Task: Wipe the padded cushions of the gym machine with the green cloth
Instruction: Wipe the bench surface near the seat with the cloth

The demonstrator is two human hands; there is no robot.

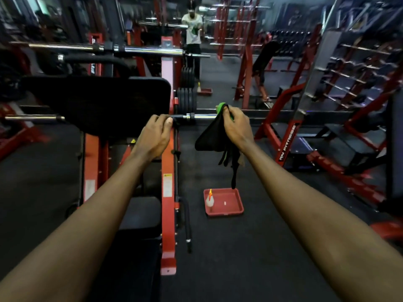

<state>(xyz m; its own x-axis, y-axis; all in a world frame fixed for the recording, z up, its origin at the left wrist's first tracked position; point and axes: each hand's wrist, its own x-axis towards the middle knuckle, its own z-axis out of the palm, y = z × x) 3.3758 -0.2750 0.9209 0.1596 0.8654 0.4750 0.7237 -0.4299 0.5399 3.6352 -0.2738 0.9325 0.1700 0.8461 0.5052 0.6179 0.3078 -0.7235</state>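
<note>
- Left hand [156, 131]: lying at about 11 o'clock from the frame's centre, with fingers curling over the lower right corner of the large black rectangular padded cushion [98, 101]. A chrome bar [200, 116] is sticking out beside that corner. Whether the hand is also touching the bar cannot be told.
- Right hand [236, 125]: reaching out at about 1 o'clock, fingers clamping the bunched green cloth [222, 106] near its top.
- Green cloth: hanging in the air, well apart from every pad. It is showing bright green above the grip and dark in the drooping folds and strips.
- Smaller black padded seat [139, 212]: sitting at 7 o'clock, low in the red steel frame [168, 192], with nothing touching it.
- Red plastic tray [233, 203]: lying on the floor at 5 o'clock, holding a small pale spray bottle [209, 200].
- Step in hand, by judgement: the cloth is being readied and no wiping contact is being made yet.
- Next move, by judgement: carrying the cloth leftward toward 10 o'clock, spreading it flat and pressing it across the large cushion's face while the left hand is steadying it.
</note>
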